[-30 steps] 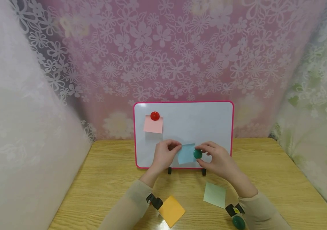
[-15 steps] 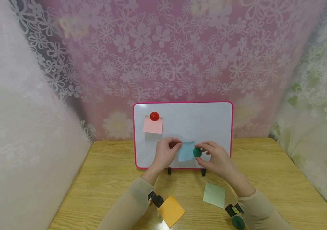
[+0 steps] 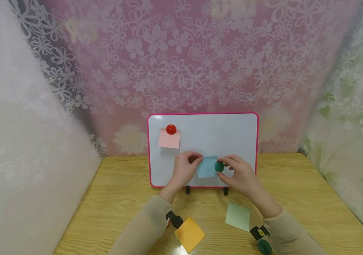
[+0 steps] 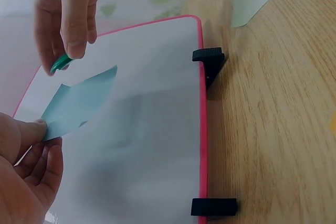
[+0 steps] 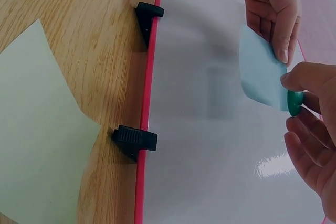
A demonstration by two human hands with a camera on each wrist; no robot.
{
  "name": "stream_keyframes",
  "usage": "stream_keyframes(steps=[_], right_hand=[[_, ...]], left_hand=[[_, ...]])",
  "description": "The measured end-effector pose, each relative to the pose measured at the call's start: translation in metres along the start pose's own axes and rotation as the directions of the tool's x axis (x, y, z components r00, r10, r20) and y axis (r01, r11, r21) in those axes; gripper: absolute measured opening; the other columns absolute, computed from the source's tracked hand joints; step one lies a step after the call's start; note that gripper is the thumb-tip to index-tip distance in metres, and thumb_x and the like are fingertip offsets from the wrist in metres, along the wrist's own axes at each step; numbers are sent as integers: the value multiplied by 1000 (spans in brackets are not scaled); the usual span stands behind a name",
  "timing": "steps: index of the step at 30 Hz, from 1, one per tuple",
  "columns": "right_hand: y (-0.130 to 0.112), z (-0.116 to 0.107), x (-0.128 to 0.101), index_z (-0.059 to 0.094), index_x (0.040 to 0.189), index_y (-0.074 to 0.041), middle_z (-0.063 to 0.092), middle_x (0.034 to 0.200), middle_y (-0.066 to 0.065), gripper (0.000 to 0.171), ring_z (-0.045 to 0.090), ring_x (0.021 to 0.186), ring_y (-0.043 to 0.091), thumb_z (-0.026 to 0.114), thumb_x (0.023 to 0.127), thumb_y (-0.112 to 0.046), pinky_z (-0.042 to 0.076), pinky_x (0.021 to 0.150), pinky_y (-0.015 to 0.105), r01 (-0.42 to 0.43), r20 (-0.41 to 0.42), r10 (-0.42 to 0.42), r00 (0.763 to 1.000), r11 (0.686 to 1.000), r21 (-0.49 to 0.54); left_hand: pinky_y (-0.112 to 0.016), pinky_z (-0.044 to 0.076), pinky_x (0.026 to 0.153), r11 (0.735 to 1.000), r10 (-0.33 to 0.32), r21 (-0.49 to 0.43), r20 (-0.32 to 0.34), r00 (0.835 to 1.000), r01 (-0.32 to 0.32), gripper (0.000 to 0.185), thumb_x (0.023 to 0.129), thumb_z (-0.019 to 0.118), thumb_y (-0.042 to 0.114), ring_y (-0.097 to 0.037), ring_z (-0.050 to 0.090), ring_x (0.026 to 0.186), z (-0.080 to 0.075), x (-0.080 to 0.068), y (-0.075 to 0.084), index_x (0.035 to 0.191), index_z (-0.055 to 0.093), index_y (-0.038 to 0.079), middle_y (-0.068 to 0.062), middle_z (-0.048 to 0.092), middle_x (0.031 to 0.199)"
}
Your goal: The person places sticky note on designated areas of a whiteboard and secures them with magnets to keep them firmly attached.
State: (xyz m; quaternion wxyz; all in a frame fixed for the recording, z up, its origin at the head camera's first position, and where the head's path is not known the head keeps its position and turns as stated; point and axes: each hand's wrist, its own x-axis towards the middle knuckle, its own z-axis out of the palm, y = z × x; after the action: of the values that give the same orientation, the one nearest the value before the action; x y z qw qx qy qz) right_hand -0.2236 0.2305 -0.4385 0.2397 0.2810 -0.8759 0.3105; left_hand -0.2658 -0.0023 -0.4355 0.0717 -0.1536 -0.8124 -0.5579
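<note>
A pink-framed whiteboard [image 3: 232,124] stands upright on black feet on the wooden table. My left hand [image 3: 184,169] pinches the left edge of a light blue note [image 3: 206,168] against the board's lower middle; the same blue note [image 4: 79,100] shows in the left wrist view. My right hand [image 3: 239,173] pinches a green round magnet [image 3: 219,166] at the note's right edge. The right wrist view shows the green magnet [image 5: 294,103] held edge-on at the blue note [image 5: 260,72]. A red magnet [image 3: 171,129] pins a pink note [image 3: 169,139] at the board's upper left.
On the table in front of the board lie an orange note [image 3: 190,234] and a pale green note [image 3: 238,216]. A second green magnet [image 3: 264,246] sits by my right wrist at the near edge. Flowered curtains close off the back and sides.
Both hands, the blue note and the green magnet have shifted slightly upward on the board. The grips are the same.
</note>
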Motion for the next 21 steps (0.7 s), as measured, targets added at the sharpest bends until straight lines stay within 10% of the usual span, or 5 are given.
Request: stream_keyframes(steps=[21], right_hand=[[7,1,9,75,118,1,70,113,12,44,70,90,31,95,79,-6,64,74,43,17,-92,-23,995,998,-66]], left_hand=[[-27,56,76,998,57,40,-23,998,-56,10,102,76,14,-12,64,84,7,16,8,107,81,7,2,75,96]])
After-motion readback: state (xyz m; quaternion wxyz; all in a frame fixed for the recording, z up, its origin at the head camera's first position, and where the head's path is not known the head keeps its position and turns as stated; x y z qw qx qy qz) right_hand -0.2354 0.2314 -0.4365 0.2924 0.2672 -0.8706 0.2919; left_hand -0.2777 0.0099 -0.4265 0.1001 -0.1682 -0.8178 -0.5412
